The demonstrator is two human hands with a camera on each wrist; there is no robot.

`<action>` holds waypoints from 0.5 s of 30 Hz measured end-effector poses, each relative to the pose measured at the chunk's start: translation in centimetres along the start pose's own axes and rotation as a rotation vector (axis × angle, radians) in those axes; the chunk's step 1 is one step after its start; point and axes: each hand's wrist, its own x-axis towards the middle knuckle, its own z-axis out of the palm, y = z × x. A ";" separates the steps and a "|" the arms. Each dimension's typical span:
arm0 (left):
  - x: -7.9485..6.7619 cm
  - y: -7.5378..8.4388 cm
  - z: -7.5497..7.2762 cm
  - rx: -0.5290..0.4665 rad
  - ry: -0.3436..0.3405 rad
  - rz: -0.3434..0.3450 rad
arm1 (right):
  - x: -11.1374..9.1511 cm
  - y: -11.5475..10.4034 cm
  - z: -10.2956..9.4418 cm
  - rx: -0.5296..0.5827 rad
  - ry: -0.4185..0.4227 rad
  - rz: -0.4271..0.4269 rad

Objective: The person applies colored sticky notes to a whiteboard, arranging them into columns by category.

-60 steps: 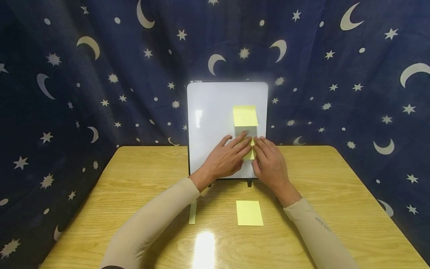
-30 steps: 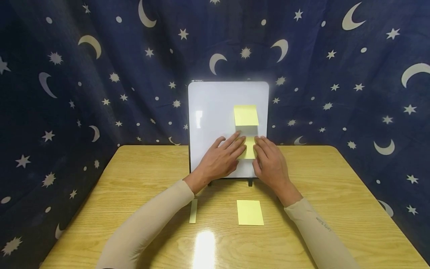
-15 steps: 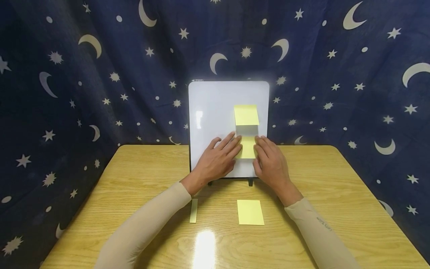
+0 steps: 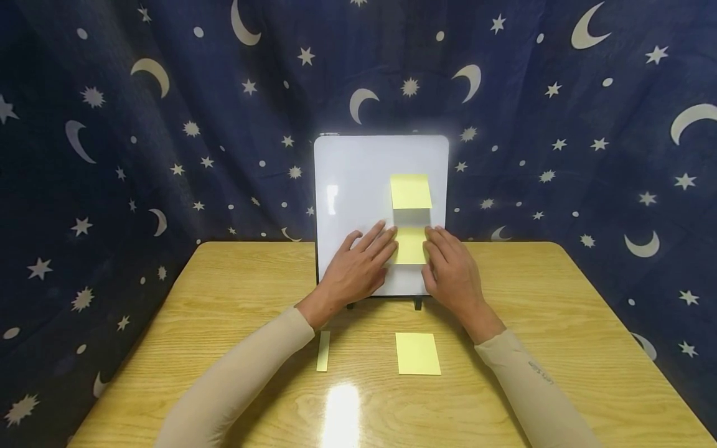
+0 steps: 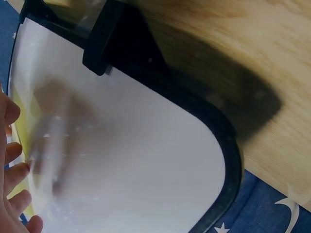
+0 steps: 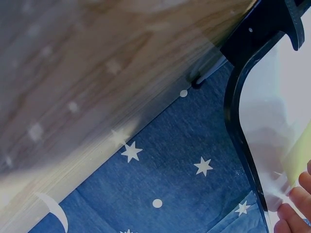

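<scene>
A yellow sticky note [image 4: 411, 246] lies on the lower right of the upright whiteboard [image 4: 358, 168]. My left hand [image 4: 356, 266], fingers extended and spread, touches the note's left edge. My right hand [image 4: 452, 270] rests its fingertips on the right edge, thumb pointing down beside the board. Above them a second sticky note [image 4: 411, 191] hangs on the board, its bottom edge standing off and casting a shadow. In the left wrist view, left fingertips [image 5: 17, 201] meet the yellow sheet; the right wrist view catches right fingertips [image 6: 291, 218] at its other side.
On the wooden table [image 4: 252, 280] lie another square of yellow sticky notes [image 4: 417, 354] and a narrow pale yellow strip [image 4: 323, 351]. Black feet [image 4: 417, 304] hold up the whiteboard. A dark blue curtain [image 4: 224, 124] with moons and stars hangs behind and at both sides.
My left hand has slid leftward across the lower sticky note to its left edge, uncovering the note's middle. The right hand has stayed at the right edge.
</scene>
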 end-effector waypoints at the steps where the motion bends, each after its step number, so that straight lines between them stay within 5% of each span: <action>1: 0.0 0.0 0.0 -0.001 0.000 0.000 | 0.0 0.0 0.0 0.000 0.000 0.000; 15: -0.3 0.1 0.1 -0.056 -0.012 -0.015 | 0.0 -0.1 0.0 0.002 -0.014 0.007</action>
